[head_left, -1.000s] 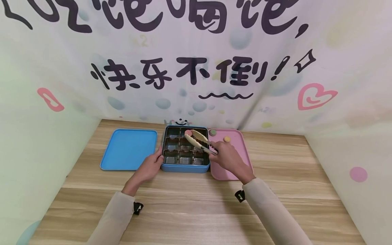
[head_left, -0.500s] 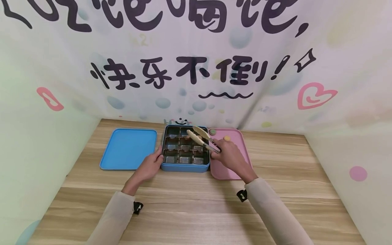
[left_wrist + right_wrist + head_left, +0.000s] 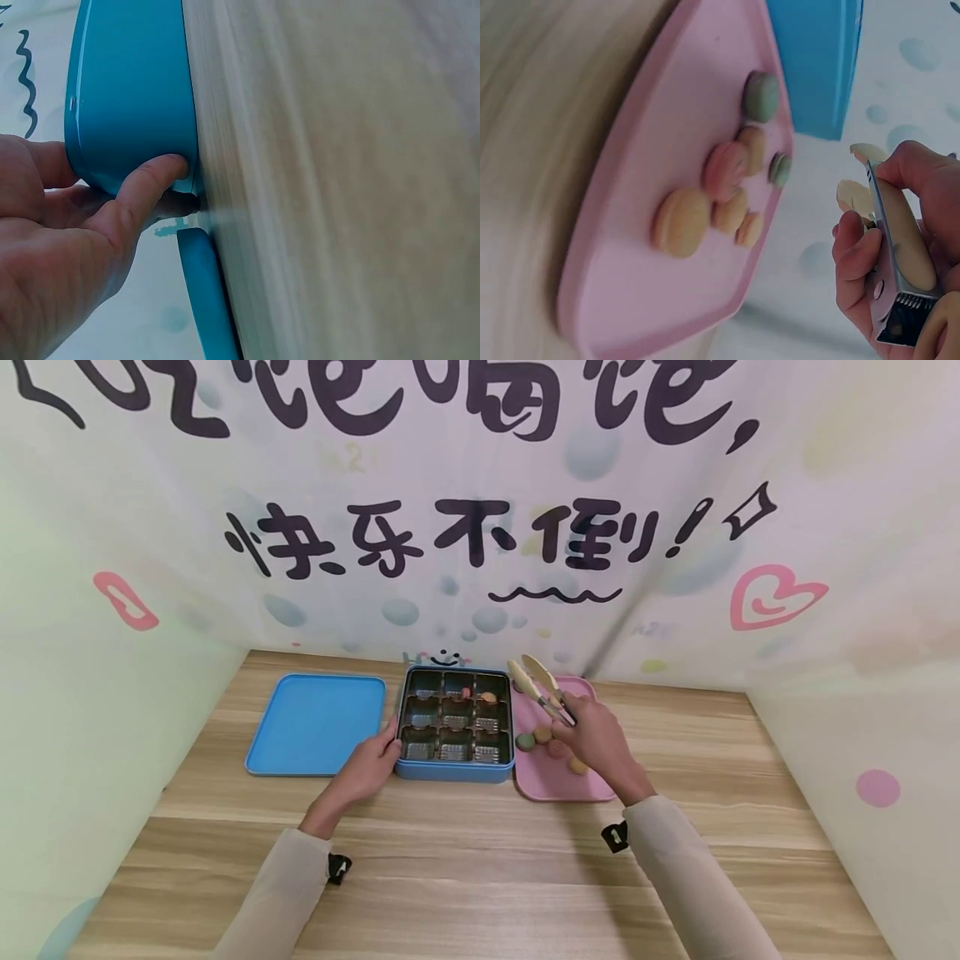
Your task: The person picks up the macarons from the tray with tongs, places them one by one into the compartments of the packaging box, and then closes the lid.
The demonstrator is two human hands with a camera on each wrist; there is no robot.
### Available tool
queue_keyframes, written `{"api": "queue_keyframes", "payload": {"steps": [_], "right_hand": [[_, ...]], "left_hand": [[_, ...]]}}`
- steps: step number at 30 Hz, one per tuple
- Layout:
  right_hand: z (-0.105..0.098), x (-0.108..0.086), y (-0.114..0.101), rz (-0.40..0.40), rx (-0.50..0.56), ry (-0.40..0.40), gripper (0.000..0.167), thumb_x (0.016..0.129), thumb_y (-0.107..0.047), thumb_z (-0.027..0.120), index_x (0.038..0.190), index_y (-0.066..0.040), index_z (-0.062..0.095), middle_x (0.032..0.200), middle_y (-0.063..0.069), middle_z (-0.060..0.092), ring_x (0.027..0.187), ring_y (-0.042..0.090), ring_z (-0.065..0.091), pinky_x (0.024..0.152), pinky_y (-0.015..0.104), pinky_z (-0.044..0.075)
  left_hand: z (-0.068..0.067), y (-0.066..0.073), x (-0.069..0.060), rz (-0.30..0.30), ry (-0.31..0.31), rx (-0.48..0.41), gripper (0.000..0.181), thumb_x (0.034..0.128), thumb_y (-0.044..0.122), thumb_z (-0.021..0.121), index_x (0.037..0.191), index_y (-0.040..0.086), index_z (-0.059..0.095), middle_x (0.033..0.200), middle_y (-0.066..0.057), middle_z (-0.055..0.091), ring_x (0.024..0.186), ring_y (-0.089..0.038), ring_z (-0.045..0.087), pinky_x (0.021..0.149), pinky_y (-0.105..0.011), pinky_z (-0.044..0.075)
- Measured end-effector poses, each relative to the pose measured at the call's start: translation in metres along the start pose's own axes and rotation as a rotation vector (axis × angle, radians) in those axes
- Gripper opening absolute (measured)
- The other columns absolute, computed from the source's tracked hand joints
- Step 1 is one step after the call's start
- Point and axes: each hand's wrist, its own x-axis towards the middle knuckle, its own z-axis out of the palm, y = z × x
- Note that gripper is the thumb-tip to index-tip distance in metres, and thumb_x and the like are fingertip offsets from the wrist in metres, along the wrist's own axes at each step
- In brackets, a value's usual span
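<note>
Blue box (image 3: 454, 772), nine compartments (image 3: 455, 714); cream-tipped metal tongs (image 3: 543, 678).

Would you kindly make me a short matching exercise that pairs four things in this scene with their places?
Things:
1. tongs
2. blue box
3. pink tray
4. flat blue tray

Places:
A. left of the box in the head view, untouched
B. gripped at its side by the left hand
C. held in the right hand
D. beneath several loose macarons

Pairs: 1-C, 2-B, 3-D, 4-A
</note>
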Motion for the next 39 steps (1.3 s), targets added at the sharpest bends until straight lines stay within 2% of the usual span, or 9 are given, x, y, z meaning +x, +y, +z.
{"api": "queue_keyframes", "payload": {"steps": [2, 9, 17, 25, 30, 33, 34, 37, 39], "right_hand": [[0.001, -0.002, 0.005, 0.02, 0.006, -0.006, 0.018, 0.09, -0.021, 0.072, 0.089, -0.01, 0.057, 0.071, 0.005, 0.05, 0.064, 0.022, 0.048, 0.056, 0.034, 0.035], [0.005, -0.005, 0.016, 0.056, -0.022, -0.045, 0.026, 0.089, -0.025, 0.075, 0.084, -0.008, 0.055, 0.068, 0.004, 0.048, 0.061, 0.021, 0.046, 0.053, 0.032, 0.034], [0.01, -0.003, 0.016, 0.096, -0.054, -0.144, 0.023, 0.094, -0.027, 0.069, 0.086, -0.009, 0.056, 0.069, 0.005, 0.049, 0.061, 0.022, 0.047, 0.05, 0.033, 0.035], [0.014, 0.003, 0.016, 0.116, -0.06, -0.162, 0.019, 0.091, -0.021, 0.07, 0.085, -0.009, 0.057, 0.072, 0.006, 0.052, 0.063, 0.022, 0.049, 0.052, 0.034, 0.037], [0.017, 0.005, 0.016, 0.12, -0.067, -0.183, 0.02, 0.092, -0.023, 0.07, 0.087, -0.008, 0.057, 0.073, 0.006, 0.052, 0.062, 0.022, 0.049, 0.052, 0.034, 0.038], [0.017, 0.003, 0.016, 0.122, -0.057, -0.179, 0.018, 0.091, -0.021, 0.07, 0.087, -0.009, 0.058, 0.073, 0.006, 0.052, 0.062, 0.022, 0.049, 0.053, 0.034, 0.038], [0.016, 0.003, 0.016, 0.12, -0.052, -0.175, 0.017, 0.091, -0.021, 0.07, 0.088, -0.009, 0.058, 0.073, 0.006, 0.052, 0.062, 0.022, 0.05, 0.053, 0.034, 0.038], [0.015, 0.002, 0.016, 0.104, -0.045, -0.154, 0.015, 0.091, -0.02, 0.07, 0.092, -0.008, 0.06, 0.071, 0.006, 0.052, 0.062, 0.021, 0.049, 0.053, 0.033, 0.037], [0.014, 0.002, 0.015, 0.089, -0.04, -0.134, 0.017, 0.092, -0.022, 0.07, 0.097, -0.008, 0.062, 0.069, 0.005, 0.05, 0.06, 0.02, 0.047, 0.051, 0.032, 0.035]], "left_hand": [[0.0, 0.0, 0.0, 0.004, -0.001, -0.001, 0.056, 0.109, 0.017, 0.032, 0.157, 0.0, 0.01, 0.162, -0.024, 0.012, 0.045, -0.014, 0.025, 0.058, -0.035, 0.036], [0.0, 0.001, 0.001, 0.002, 0.002, -0.003, 0.056, 0.1089, 0.018, 0.033, 0.157, 0.0, 0.01, 0.162, -0.022, 0.013, 0.046, -0.014, 0.025, 0.06, -0.035, 0.036], [0.0, 0.001, -0.001, -0.004, 0.002, 0.006, 0.056, 0.1089, 0.019, 0.033, 0.158, 0.002, 0.01, 0.16, -0.026, 0.019, 0.044, -0.012, 0.025, 0.054, -0.031, 0.036], [0.0, 0.001, -0.001, -0.004, -0.001, -0.01, 0.056, 0.109, 0.018, 0.033, 0.158, 0.002, 0.01, 0.16, -0.025, 0.014, 0.044, -0.014, 0.025, 0.053, -0.032, 0.036], [0.0, 0.001, -0.001, -0.001, 0.002, -0.012, 0.057, 0.109, 0.018, 0.033, 0.158, 0.001, 0.009, 0.156, -0.031, 0.022, 0.044, -0.014, 0.025, 0.052, -0.032, 0.035], [0.0, 0.001, -0.001, -0.009, 0.002, -0.013, 0.057, 0.1091, 0.019, 0.033, 0.158, 0.002, 0.009, 0.135, -0.039, 0.044, 0.044, -0.013, 0.025, 0.053, -0.032, 0.035], [0.001, 0.0, -0.001, -0.007, 0.006, -0.014, 0.057, 0.1091, 0.019, 0.033, 0.158, 0.002, 0.01, 0.144, -0.038, 0.038, 0.044, -0.013, 0.025, 0.054, -0.032, 0.035], [0.001, 0.001, -0.001, -0.015, 0.005, -0.014, 0.057, 0.109, 0.019, 0.033, 0.158, 0.003, 0.01, 0.112, -0.035, 0.052, 0.044, -0.013, 0.025, 0.052, -0.031, 0.035], [0.001, 0.001, -0.001, -0.014, 0.003, -0.011, 0.057, 0.109, 0.02, 0.033, 0.158, 0.003, 0.01, 0.102, -0.031, 0.054, 0.044, -0.013, 0.025, 0.051, -0.031, 0.035]]}}
